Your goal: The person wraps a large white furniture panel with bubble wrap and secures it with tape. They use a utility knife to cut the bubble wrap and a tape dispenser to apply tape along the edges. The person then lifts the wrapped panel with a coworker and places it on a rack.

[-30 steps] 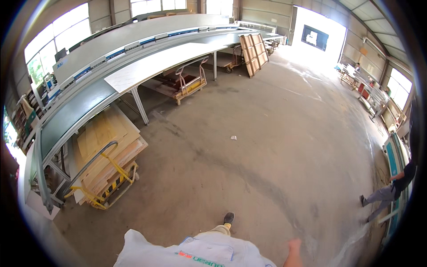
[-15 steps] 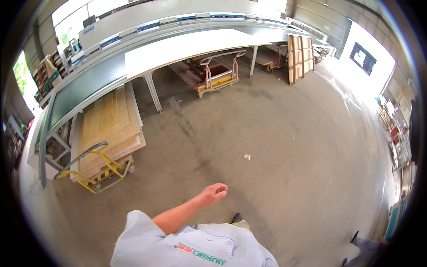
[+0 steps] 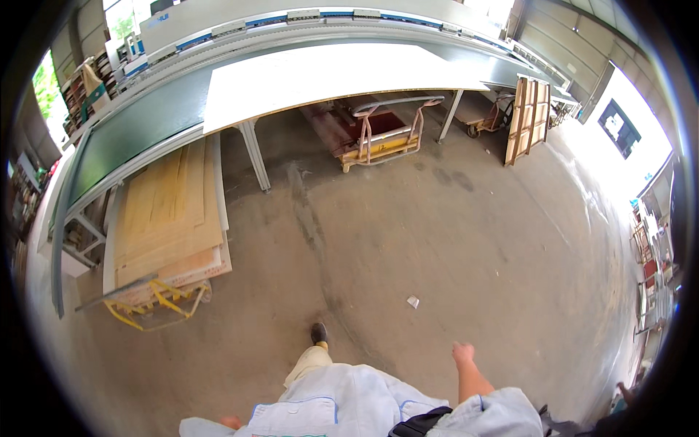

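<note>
My right hand (image 3: 463, 352) is swung forward over the concrete floor (image 3: 378, 255), its fingers loosely curled in and nothing seen in them. It touches nothing; closest to it lies a small white scrap (image 3: 413, 301) on the floor. Only a bit of my left hand (image 3: 231, 422) shows at the lower edge beside my light grey jacket (image 3: 357, 386), with its fingers hidden. One dark shoe (image 3: 319, 333) is stepping ahead of me.
Ahead runs a long machine table (image 3: 167, 102) bearing a large white panel (image 3: 320, 76). Stacked wooden boards (image 3: 171, 211) lie on a yellow trolley (image 3: 156, 309) at left. A pink-railed cart (image 3: 386, 138) and an upright wooden frame (image 3: 528, 120) stand farther off. Another person's hand (image 3: 625, 393) shows lower right.
My left hand has swung back from the front to the lower edge, and my right hand has come forward into view. The table and carts appear closer; the floor scrap sits lower.
</note>
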